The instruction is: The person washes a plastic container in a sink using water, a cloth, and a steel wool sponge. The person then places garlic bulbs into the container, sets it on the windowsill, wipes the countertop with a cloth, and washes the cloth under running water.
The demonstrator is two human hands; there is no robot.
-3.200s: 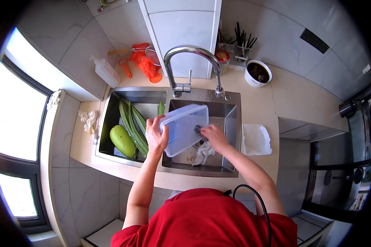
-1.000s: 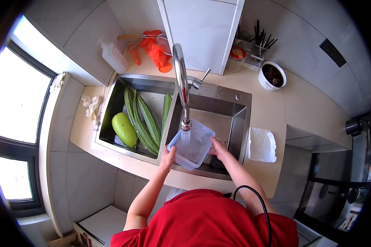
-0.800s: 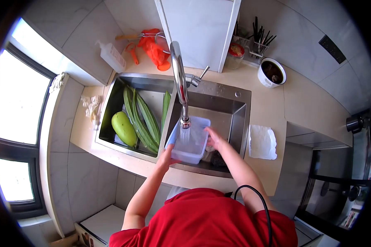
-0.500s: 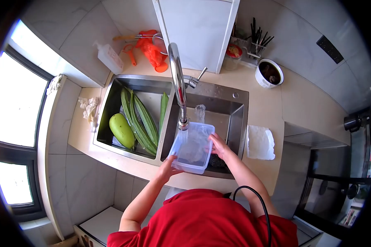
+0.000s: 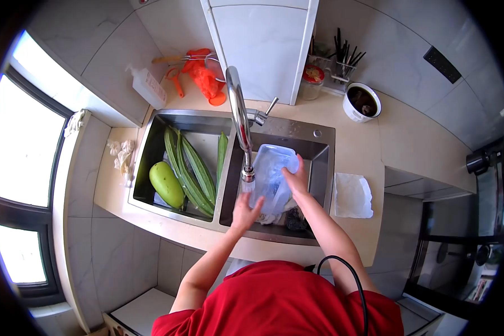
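1. Translucent plastic: grasping container by its right side with right hand, holding it over right basin.
2. Spreading left hand open beneath running water, just beside the container; touching or apart, cannot tell.
3. Obstructing from above: arching chrome faucet over the basins' divide, hanging its spout just left of the container.
4. Crowding the right basin near its front: lying there, pale cloth and dark scourer.
5. Filling left basin with smooth green gourd and long ridged gourds.
6. Lining the counter behind: white bottle, orange peeler, red bag, red-lidded jar, white pot containing dark liquid.
7. Lying to the right: white sheet.
8. Checking labels: showing reddish print on the bottle, too small for reading.
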